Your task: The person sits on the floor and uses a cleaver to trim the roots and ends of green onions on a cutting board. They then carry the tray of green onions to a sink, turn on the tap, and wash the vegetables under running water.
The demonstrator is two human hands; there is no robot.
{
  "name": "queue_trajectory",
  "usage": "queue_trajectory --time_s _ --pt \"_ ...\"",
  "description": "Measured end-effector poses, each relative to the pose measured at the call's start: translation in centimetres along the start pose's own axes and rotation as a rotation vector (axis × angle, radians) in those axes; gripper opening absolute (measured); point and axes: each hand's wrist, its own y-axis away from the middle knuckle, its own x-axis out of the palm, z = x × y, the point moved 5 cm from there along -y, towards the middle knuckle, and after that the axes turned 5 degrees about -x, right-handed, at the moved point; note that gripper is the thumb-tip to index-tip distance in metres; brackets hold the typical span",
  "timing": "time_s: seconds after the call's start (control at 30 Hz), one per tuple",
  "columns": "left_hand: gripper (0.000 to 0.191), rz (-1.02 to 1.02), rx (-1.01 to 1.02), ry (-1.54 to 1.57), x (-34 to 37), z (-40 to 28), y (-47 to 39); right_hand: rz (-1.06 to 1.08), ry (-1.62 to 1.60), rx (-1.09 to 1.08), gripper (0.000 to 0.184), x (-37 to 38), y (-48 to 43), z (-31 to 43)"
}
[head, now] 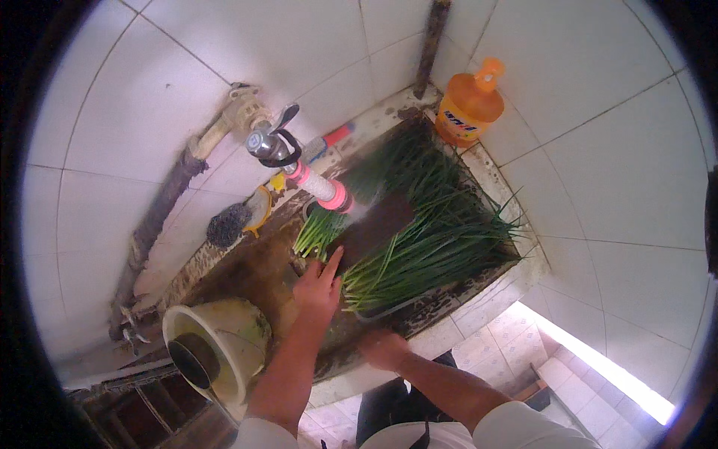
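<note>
Long green garlic chives (426,247) lie across a dark stained sink basin, their pale ends toward me, with a smaller bunch (322,227) to the left beneath the tap. Between the two bunches is a dark, flat brown surface (370,230). My left hand (318,286) rests its fingers near the pale ends, thumb and fingers apart, holding nothing visible. My right hand (383,349) is low at the basin's front edge, blurred; its fingers are hidden, so a hold cannot be told. Water sprays from the pink and white nozzle of the tap (320,185).
A cream bucket (252,331) with a dark pot (193,359) stands at left. On the back ledge are a black scouring pad (229,224), a yellow-rimmed strainer (261,210) and a red-handled brush (336,134). An orange detergent bottle (470,106) stands at the far corner. A pipe (162,213) runs along the wall.
</note>
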Motion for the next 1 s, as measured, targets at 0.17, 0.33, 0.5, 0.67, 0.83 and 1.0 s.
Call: queue_trajectory --time_s 0.17,0.33,0.5,0.67,0.83,1.0 --pt "0.082 -0.050 -0.026 0.024 -1.9 1.1 3.2 0.089 0.030 0.022 0.028 -0.2 0.1 0.0" --pt "0.083 -0.057 -0.071 0.068 -0.5 -0.7 -0.5 0.120 0.013 0.073 0.028 0.3 -0.3 0.0" --pt "0.074 -0.192 0.084 0.073 1.9 -4.0 -5.3 0.155 0.009 0.074 0.029 2.1 -0.4 -0.7" --pt "0.071 -0.212 0.036 0.066 1.0 -2.7 -3.6 -0.056 0.057 -0.043 0.032 2.1 0.0 -0.7" --pt "0.069 -0.074 -0.291 0.008 -3.9 2.9 5.5 -0.085 -0.007 0.016 0.025 0.8 0.5 -0.5" --pt "0.062 -0.186 -0.487 0.076 -8.8 5.3 15.2 -0.328 -0.448 0.324 0.030 -6.7 -3.1 -6.2"
